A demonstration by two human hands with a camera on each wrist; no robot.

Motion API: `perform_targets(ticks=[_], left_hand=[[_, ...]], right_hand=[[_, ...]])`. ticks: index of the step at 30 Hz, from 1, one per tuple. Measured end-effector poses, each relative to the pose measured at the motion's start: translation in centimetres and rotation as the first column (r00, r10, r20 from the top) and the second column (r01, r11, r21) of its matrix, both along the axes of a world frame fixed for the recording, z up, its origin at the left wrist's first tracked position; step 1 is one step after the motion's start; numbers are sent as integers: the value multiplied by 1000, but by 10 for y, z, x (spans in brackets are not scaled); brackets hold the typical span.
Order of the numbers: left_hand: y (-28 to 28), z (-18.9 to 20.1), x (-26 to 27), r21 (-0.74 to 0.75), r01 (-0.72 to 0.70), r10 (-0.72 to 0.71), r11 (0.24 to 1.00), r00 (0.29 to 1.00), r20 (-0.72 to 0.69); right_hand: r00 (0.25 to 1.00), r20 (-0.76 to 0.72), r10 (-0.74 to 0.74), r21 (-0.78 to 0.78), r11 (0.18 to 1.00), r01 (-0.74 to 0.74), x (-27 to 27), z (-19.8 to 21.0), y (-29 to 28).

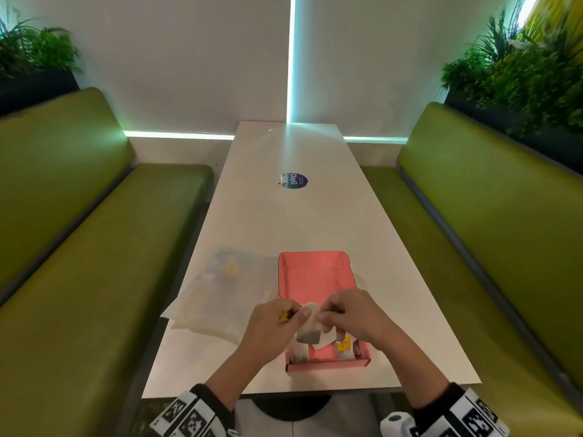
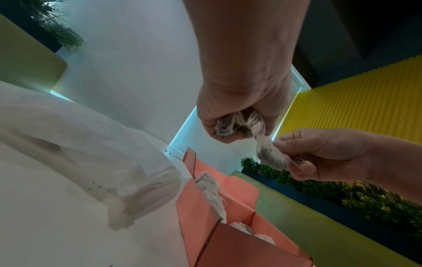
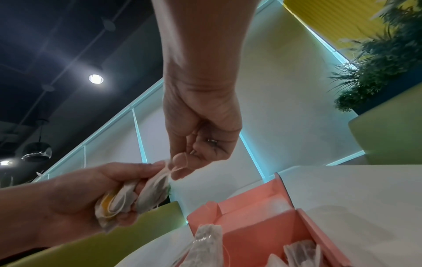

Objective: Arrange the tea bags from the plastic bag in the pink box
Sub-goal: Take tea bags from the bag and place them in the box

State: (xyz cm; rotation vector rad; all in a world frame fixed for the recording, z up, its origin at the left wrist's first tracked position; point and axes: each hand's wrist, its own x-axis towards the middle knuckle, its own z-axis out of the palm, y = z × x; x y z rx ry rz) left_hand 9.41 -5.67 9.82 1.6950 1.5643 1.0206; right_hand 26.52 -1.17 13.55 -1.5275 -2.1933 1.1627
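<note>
Separating tea bags over pink box (image 1: 315, 279)

Our left grip (image 1: 268, 323) clenches the bunch (image 3: 116, 202); right grip (image 1: 350, 313) pinches one tea bag (image 2: 271, 155) free (strings likely tangle).

Bare forearms. Black cuffs on both wrists, white bands (image 1: 189, 416) with black square marker codes; white camera housing (image 1: 396, 421) by right wrist.

The far half of the pink box (image 1: 312, 275) floor lies bare and open from above; its near end is crowded with tea bags (image 1: 344, 346), and both hands hang over that end. The plastic bag (image 1: 220, 291) sprawls just left of the box. Table (image 1: 284, 216) beyond lies open, save a round sticker (image 1: 294, 181)
</note>
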Motion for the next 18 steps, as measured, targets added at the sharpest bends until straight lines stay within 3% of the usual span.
perform_targets(ticks=[7, 10, 13, 16, 18], left_hand=[[-1, -4, 1, 12, -63, 64, 998, 993, -95], [-1, -3, 0, -8, -84, 82, 996, 989, -126], [1, -3, -3, -42, -125, 120, 991, 986, -115], [4, -7, -5, -42, -170, 167, 985, 984, -59], [6, -8, -5, -28, -196, 195, 980, 981, -19]], right_hand=[[977, -180, -117, 37, 991, 126, 3, 12, 0], [913, -367, -177, -75, 984, 161, 2, 14, -2], [873, -473, -120, -136, 989, 62, 5, 23, -7], [891, -454, 28, -138, 985, -101, 6, 26, -12], [890, -452, 52, -134, 983, -125, 6, 22, -15]])
